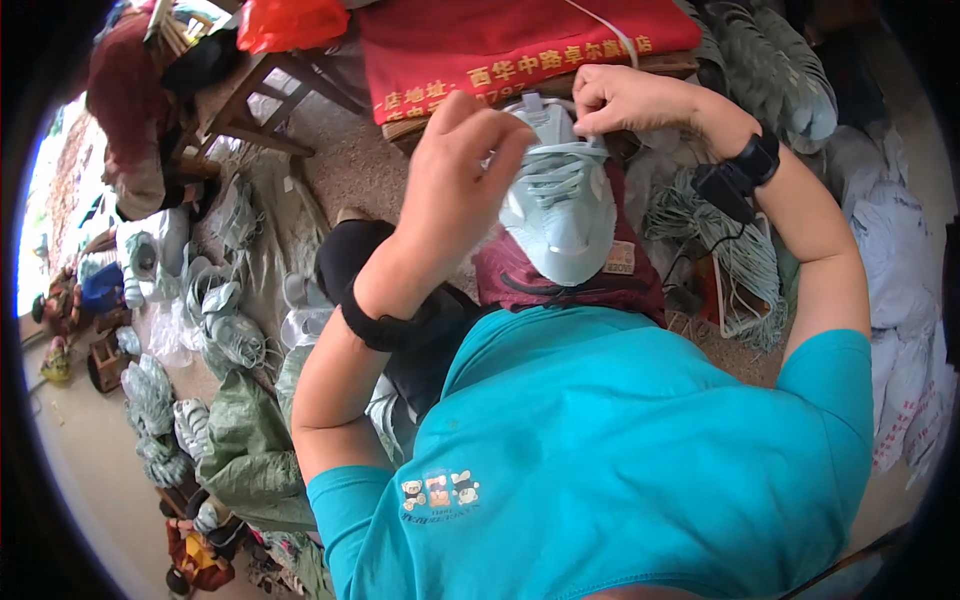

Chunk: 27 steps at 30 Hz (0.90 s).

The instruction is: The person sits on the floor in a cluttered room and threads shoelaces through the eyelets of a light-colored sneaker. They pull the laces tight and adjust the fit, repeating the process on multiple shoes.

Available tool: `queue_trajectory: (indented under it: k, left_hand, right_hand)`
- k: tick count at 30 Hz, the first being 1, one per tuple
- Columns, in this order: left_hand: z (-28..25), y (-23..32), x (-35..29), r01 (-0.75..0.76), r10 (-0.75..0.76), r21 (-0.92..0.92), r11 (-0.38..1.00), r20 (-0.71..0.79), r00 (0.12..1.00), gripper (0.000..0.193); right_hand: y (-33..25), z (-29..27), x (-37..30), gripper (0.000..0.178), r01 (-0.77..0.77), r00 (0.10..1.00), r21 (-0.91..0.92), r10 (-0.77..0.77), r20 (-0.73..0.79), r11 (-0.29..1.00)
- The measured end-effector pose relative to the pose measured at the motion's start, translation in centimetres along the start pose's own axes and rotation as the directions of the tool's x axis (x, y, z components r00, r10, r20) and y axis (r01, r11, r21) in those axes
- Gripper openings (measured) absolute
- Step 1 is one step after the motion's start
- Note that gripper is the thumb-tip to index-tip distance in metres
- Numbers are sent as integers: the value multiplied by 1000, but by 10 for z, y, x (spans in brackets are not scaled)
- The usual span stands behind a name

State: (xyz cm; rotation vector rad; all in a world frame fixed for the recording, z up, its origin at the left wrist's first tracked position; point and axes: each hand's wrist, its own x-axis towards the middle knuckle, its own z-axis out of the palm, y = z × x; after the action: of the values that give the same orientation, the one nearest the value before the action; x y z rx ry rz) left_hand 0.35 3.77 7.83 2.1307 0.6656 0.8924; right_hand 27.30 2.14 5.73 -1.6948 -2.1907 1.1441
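**Item: pale green sneaker, held for lacing on the lap**

Sneaker (560, 215): pale grey-green upper, toe pointing toward the wearer of the teal shirt (640, 450), tongue end far. It rests toe-down on a dark red cloth (640, 280) over the lap, apparently so the lace rows face up to both hands.

Left hand (465, 175): curled over the sneaker's left flank near the eyelets, fingers bent and closed against the upper. It seems to steady the sneaker; whether it also pinches a lace cannot be told, as the back of the hand hides the fingertips. Black band (385, 325) at the wrist.

Right hand (625, 100): at the far end by the tongue, thumb and forefinger pinched nearly shut, apparently on a lace end, though the lace itself is too small to confirm. Black wrist device (755, 160) with a cable.

Surroundings: bundle of matching green laces (740, 250) just right of the lap, within reach. Heaps of like sneakers (225, 330) on the floor at left, more stacked far right (790, 70). Red cloth with yellow lettering (520, 45) on a wooden bench beyond the sneaker.
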Motion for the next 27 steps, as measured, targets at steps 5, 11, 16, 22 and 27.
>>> queue_trajectory:
  k: [5, 11, 16, 22, 27]
  left_hand:
    - [-81, -42, -66, 291, -295, -59, 955, -298, 908, 9]
    - [-153, -89, -178, 474, -554, -322, 819, -656, 513, 18]
    - [-143, -128, -253, 832, -785, -207, 514, -503, 360, 29]
    - [-110, -133, -264, 704, -570, -6, 711, -592, 570, 19]
    - [-99, -42, -149, 273, 40, 502, 820, -526, 849, 29]
  right_hand:
    - [7, 23, 5, 16, 50, 962, -220, -106, -251, 974]
    - [-97, 58, -13, 8, 369, 788, -127, -383, -482, 921]
    - [-106, 87, -1, 9, 503, 798, -67, -493, -347, 862]
    - [-105, 106, 0, 13, 579, 810, 102, -555, -188, 809]
    - [-120, 103, -2, 46, 42, 939, 894, -324, 118, 447]
